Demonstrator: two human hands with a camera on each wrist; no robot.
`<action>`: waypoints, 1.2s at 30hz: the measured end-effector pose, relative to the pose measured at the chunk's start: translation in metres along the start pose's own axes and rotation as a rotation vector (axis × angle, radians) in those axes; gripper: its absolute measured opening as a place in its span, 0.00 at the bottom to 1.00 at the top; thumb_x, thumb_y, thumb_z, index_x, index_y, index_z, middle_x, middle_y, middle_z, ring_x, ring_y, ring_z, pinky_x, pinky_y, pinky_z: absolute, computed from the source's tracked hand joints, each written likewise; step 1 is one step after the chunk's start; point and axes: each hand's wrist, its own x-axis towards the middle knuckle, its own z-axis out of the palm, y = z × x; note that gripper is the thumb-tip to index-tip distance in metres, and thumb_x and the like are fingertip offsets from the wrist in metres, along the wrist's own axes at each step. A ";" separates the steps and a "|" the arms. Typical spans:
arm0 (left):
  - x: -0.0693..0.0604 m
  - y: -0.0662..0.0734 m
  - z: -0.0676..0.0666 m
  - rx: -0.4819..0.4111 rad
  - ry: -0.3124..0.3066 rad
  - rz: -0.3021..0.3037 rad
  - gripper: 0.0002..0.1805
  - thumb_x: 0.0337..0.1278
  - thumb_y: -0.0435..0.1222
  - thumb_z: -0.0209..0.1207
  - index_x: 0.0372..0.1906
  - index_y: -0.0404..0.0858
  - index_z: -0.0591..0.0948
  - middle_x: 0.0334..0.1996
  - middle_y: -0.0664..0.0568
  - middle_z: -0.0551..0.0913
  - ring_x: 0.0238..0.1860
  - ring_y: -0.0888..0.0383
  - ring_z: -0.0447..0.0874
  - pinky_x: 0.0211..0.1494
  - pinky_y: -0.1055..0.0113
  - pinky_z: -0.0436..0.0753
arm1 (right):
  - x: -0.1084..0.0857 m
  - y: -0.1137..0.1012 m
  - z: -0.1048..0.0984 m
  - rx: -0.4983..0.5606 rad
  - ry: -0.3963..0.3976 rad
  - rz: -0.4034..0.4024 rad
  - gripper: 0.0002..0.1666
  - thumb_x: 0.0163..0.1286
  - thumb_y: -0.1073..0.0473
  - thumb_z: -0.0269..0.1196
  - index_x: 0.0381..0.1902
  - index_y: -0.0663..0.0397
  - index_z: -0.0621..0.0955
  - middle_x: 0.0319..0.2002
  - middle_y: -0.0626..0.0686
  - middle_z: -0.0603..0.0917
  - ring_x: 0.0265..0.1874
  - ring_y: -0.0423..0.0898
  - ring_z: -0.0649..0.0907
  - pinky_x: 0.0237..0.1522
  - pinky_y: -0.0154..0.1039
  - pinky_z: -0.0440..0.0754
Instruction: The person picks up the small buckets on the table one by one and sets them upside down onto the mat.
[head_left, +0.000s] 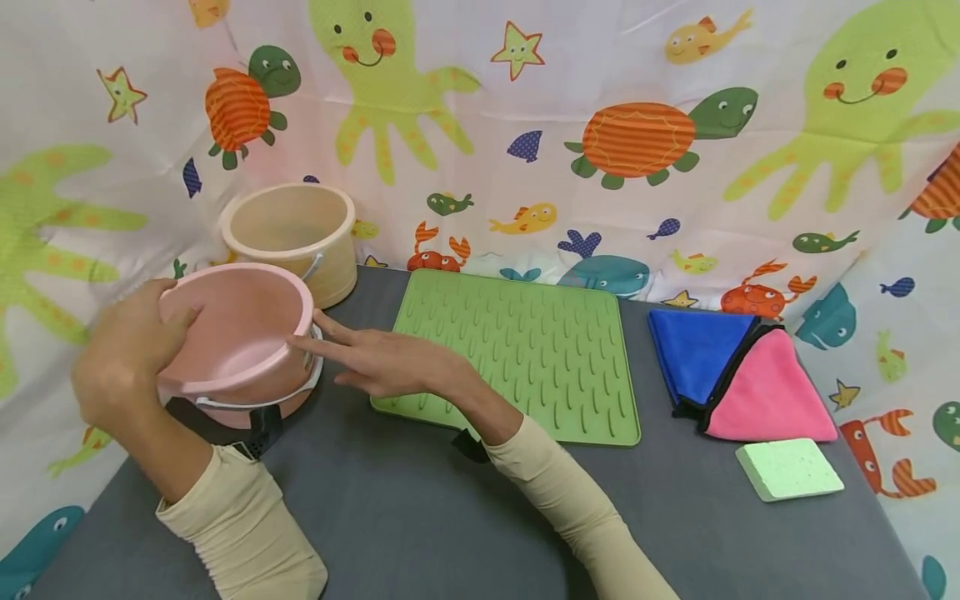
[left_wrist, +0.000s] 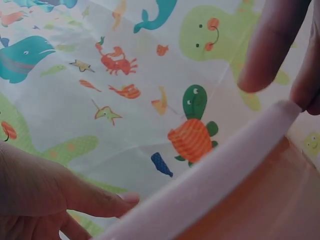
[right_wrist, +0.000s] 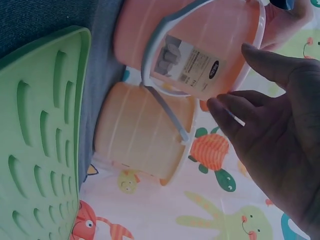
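Note:
A pink bucket (head_left: pixel 247 379) with a pale handle (right_wrist: pixel 165 30) stands at the left of the dark tabletop. My left hand (head_left: pixel 127 358) is at its left rim, the thumb reaching over the opening and the fingers spread apart. Across from it, my right hand (head_left: pixel 375 358) has its fingers extended to the right rim. In the right wrist view this hand (right_wrist: pixel 280 115) has its fingertips at or very near the rim, beside the label (right_wrist: pixel 190 65). The left wrist view shows the pink rim (left_wrist: pixel 210 185) with fingers at both ends; whether they press on it is unclear.
Behind the pink bucket stands a cream bucket (head_left: pixel 330 267). A green ridged mat (head_left: pixel 517 358) lies at the table's middle. To the right are folded blue and pink cloths (head_left: pixel 765 387) and a pale green sponge (head_left: pixel 791 471). A sea-animal curtain (head_left: pixel 480 150) hangs behind.

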 end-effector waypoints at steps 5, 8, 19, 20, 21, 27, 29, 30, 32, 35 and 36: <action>-0.003 -0.004 0.000 -0.015 -0.002 0.007 0.32 0.81 0.48 0.43 0.73 0.25 0.65 0.66 0.20 0.70 0.60 0.20 0.69 0.61 0.26 0.70 | -0.003 -0.004 -0.005 0.059 -0.029 0.026 0.43 0.82 0.60 0.54 0.86 0.45 0.49 0.86 0.54 0.30 0.26 0.40 0.76 0.36 0.26 0.71; -0.003 -0.003 0.000 -0.015 0.001 0.006 0.33 0.81 0.48 0.43 0.74 0.26 0.64 0.67 0.20 0.69 0.61 0.21 0.69 0.62 0.26 0.70 | -0.008 -0.005 -0.011 0.073 -0.019 0.027 0.44 0.82 0.61 0.55 0.86 0.47 0.49 0.86 0.56 0.32 0.25 0.41 0.76 0.37 0.28 0.72; -0.012 0.020 -0.009 -0.094 -0.011 0.062 0.35 0.83 0.50 0.40 0.82 0.34 0.57 0.74 0.24 0.64 0.68 0.22 0.64 0.64 0.23 0.66 | -0.035 -0.011 -0.039 0.053 0.053 0.043 0.48 0.81 0.56 0.59 0.86 0.51 0.46 0.86 0.60 0.35 0.23 0.43 0.75 0.40 0.29 0.75; -0.013 0.022 -0.010 -0.092 -0.005 0.067 0.35 0.83 0.50 0.40 0.82 0.34 0.57 0.75 0.24 0.64 0.68 0.22 0.64 0.65 0.23 0.65 | -0.037 -0.012 -0.042 0.056 0.059 0.046 0.48 0.81 0.55 0.60 0.86 0.51 0.46 0.86 0.59 0.34 0.24 0.43 0.75 0.42 0.30 0.75; -0.014 0.025 -0.010 -0.090 0.003 0.073 0.35 0.83 0.51 0.40 0.82 0.35 0.58 0.75 0.24 0.64 0.68 0.22 0.64 0.65 0.23 0.65 | -0.039 -0.013 -0.044 0.056 0.067 0.043 0.49 0.80 0.54 0.60 0.86 0.52 0.46 0.86 0.59 0.33 0.25 0.43 0.76 0.43 0.31 0.76; -0.023 0.042 -0.012 -0.062 0.045 0.139 0.35 0.82 0.52 0.43 0.82 0.38 0.60 0.60 0.24 0.79 0.48 0.31 0.82 0.53 0.28 0.75 | -0.057 -0.019 -0.060 0.014 0.120 0.046 0.53 0.78 0.51 0.64 0.86 0.55 0.47 0.86 0.60 0.33 0.37 0.46 0.81 0.50 0.34 0.79; -0.026 0.049 -0.012 -0.060 0.056 0.176 0.35 0.82 0.53 0.45 0.82 0.39 0.61 0.49 0.26 0.84 0.39 0.36 0.83 0.49 0.31 0.77 | -0.065 -0.022 -0.066 -0.004 0.140 0.071 0.54 0.76 0.49 0.65 0.86 0.53 0.47 0.86 0.60 0.34 0.46 0.47 0.84 0.55 0.36 0.81; -0.027 0.052 -0.012 -0.064 0.065 0.201 0.35 0.82 0.54 0.46 0.81 0.40 0.62 0.42 0.29 0.86 0.34 0.39 0.84 0.45 0.36 0.78 | -0.070 -0.023 -0.069 -0.018 0.153 0.087 0.54 0.76 0.48 0.65 0.86 0.52 0.47 0.86 0.59 0.35 0.55 0.48 0.85 0.61 0.37 0.81; -0.029 0.059 -0.013 -0.085 0.084 0.253 0.34 0.81 0.53 0.48 0.81 0.41 0.64 0.33 0.35 0.89 0.33 0.43 0.85 0.45 0.41 0.79 | -0.078 -0.025 -0.075 -0.037 0.190 0.105 0.55 0.76 0.46 0.66 0.86 0.51 0.48 0.86 0.59 0.36 0.70 0.50 0.79 0.69 0.40 0.78; -0.031 0.068 -0.013 -0.140 0.121 0.337 0.32 0.81 0.51 0.52 0.80 0.43 0.66 0.33 0.39 0.90 0.33 0.45 0.87 0.43 0.53 0.77 | -0.088 -0.027 -0.082 -0.024 0.256 0.115 0.55 0.75 0.45 0.67 0.86 0.50 0.49 0.86 0.57 0.35 0.82 0.51 0.64 0.75 0.43 0.75; -0.031 0.071 -0.012 -0.165 0.123 0.356 0.32 0.81 0.50 0.52 0.80 0.44 0.66 0.40 0.36 0.91 0.36 0.43 0.89 0.43 0.54 0.77 | -0.091 -0.027 -0.084 -0.016 0.280 0.114 0.55 0.75 0.46 0.67 0.86 0.50 0.49 0.86 0.56 0.35 0.83 0.50 0.62 0.75 0.43 0.75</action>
